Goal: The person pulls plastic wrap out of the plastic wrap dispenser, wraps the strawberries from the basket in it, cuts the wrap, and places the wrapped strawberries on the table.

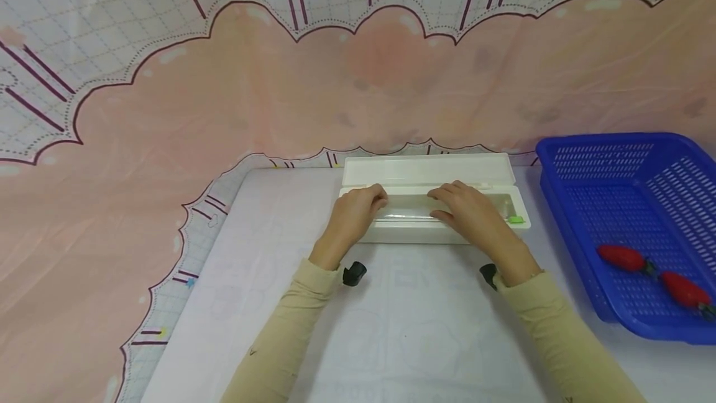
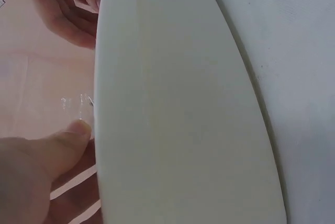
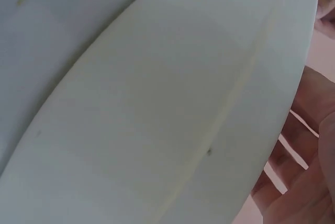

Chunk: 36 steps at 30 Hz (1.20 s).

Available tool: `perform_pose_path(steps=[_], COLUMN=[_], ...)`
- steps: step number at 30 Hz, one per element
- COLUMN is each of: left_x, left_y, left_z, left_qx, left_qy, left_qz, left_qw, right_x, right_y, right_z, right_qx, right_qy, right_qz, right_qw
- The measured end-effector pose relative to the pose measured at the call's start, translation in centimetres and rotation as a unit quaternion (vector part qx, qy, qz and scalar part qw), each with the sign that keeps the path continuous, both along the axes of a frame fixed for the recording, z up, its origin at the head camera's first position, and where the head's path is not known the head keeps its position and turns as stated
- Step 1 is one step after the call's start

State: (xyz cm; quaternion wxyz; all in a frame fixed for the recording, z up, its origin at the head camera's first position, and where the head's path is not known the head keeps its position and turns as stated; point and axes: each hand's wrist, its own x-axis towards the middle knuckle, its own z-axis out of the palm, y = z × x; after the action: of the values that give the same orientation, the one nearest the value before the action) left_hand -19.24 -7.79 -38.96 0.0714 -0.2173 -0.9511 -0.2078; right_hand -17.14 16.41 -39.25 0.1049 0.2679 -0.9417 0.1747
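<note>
A long white cling film dispenser (image 1: 414,234) lies across the table, its lid (image 1: 427,170) tipped back. Clear film (image 1: 404,208) shows inside, and a small green slide cutter (image 1: 515,220) sits at the right end. My left hand (image 1: 352,213) is over the left part, thumb and fingers pinching the film's edge; in the left wrist view a shiny bit of clear film (image 2: 82,101) stands out by the thumb tip. My right hand (image 1: 470,215) hovers over the right part with its fingers spread and relaxed. The dispenser's front wall (image 3: 131,98) hides some of the right fingertips in the right wrist view.
On the right stands a blue plastic basket (image 1: 576,260) holding two red vegetables (image 1: 622,258) with green stems. A white sheet covers the table (image 1: 403,328). Behind it hangs a patterned pink cloth (image 1: 335,92). Black devices (image 1: 355,273) sit at both wrists.
</note>
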Motion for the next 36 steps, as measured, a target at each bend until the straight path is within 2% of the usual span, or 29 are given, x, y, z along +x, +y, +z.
perform_pose_path(steps=[7, 11, 17, 22, 30, 36], left_x=[0.3, 0.6, 0.9, 0.8, 0.7, 0.6], left_y=[-0.2, -0.4, -0.7, -1.0, -1.3, -1.3], left_z=[0.6, 0.9, 1.2, 1.1, 0.9, 0.8], left_qx=[0.006, -0.002, 0.002, 0.017, 0.036, 0.047], left_qy=[0.022, 0.027, 0.03, 0.023, 0.018, 0.008], left_qz=[-0.035, -0.051, -0.073, -0.081, -0.08, -0.074], left_qw=[0.9991, 0.9983, 0.9968, 0.9963, 0.996, 0.9962], right_x=[-0.5, -0.7, -0.9, -1.1, -0.9, -0.4], right_y=[-0.6, -0.8, -0.7, -0.3, 1.5, 3.0], right_z=[0.4, 0.9, 1.3, 1.2, 0.7, 1.0], right_qx=[-0.003, -0.007, 0.014, 0.03, 0.065, 0.077], right_qy=[0.012, -0.002, -0.041, -0.034, 0.026, 0.036], right_qz=[0.032, 0.047, 0.041, 0.042, 0.0, -0.033], right_qw=[0.999, 0.999, 0.998, 0.998, 0.998, 0.996])
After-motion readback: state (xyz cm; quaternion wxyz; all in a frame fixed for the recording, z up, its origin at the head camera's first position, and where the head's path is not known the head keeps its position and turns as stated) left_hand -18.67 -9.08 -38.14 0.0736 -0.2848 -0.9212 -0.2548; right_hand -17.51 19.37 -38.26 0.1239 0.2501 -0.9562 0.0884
